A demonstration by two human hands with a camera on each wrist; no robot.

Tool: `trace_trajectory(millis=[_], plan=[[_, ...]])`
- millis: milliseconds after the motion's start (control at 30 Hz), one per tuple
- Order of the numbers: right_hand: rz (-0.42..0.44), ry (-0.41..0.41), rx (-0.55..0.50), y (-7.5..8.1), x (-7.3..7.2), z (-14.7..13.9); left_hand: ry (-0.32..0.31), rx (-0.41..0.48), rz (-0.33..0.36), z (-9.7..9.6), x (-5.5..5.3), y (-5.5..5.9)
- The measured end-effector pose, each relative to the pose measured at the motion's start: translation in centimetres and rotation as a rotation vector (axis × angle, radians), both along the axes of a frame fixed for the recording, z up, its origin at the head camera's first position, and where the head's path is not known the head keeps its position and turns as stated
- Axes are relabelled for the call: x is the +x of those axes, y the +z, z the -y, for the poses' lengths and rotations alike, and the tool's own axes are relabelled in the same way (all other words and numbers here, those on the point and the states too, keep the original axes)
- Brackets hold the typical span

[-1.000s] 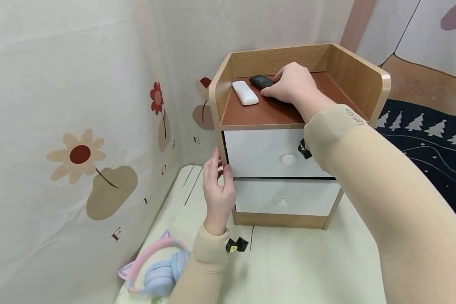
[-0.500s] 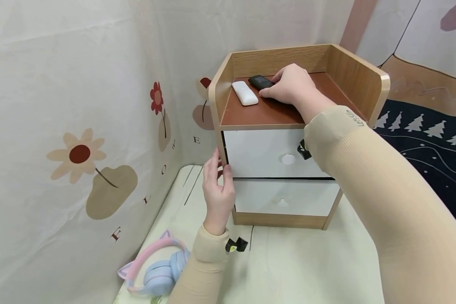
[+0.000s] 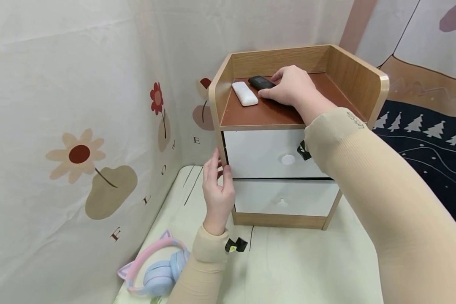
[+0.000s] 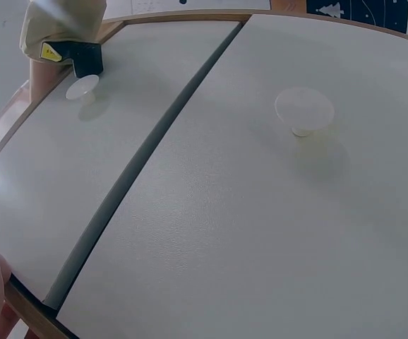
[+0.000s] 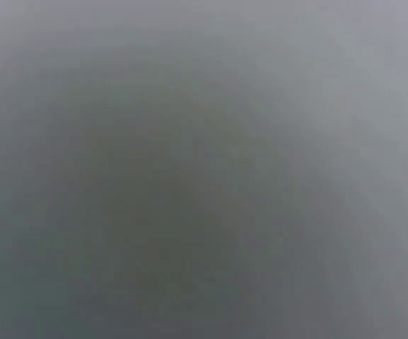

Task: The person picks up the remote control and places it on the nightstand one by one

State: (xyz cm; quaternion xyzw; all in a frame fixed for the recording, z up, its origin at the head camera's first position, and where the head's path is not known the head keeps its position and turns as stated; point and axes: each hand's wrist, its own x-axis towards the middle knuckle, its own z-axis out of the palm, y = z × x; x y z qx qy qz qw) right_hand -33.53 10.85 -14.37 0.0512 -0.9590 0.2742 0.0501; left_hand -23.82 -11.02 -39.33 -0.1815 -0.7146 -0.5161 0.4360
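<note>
A small wooden cabinet (image 3: 281,220) with two white drawers stands in the head view. On its brown top my right hand (image 3: 294,86) holds a slim black device (image 3: 261,82) between thumb and fingers; the hand hides its near end, and its kind is unclear. Just left of it lies a white, rounded, oblong device (image 3: 245,93). My left hand (image 3: 218,198) rests against the cabinet's left side, fingers fairly straight and thumb by the front edge. Round knobs show on the upper drawer (image 3: 254,154) and lower drawer (image 4: 225,212). The right wrist view is only a grey blur.
Pink and blue cat-ear headphones (image 3: 161,270) lie beside my left forearm on the pale padded surface (image 3: 308,261). Raised wooden walls (image 3: 359,76) edge the cabinet top at left, back and right. Patterned fabric (image 3: 80,63) hangs close behind and to the left.
The head view has tilted very slightly. Both hands keep their places, and the black and white devices lie practically as before.
</note>
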Motion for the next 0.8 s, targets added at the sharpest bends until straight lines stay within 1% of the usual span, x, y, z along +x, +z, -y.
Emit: trace_trajectory(millis=[167, 333, 467, 600, 800], plan=[[-0.037, -0.007, -0.017, 0.0, 0.4, -0.2, 0.005, -0.002, -0.006, 0.0, -0.1, 0.0], [-0.118, -0.022, -0.085, -0.2, 1.2, -0.8, 0.003, -0.003, -0.013, -0.1, -0.2, 0.0], [-0.192, -0.035, -0.142, -0.5, 2.3, -1.3, -0.001, -0.008, -0.011, -0.1, -0.2, 0.0], [-0.269, -0.027, -0.206, -0.9, 3.4, -1.8, -0.006, -0.005, -0.002, -0.1, -0.3, 0.0], [-0.358, -0.008, -0.338, -1.8, 5.1, -2.8, 0.013, -0.002, 0.004, 0.1, -0.3, -0.1]])
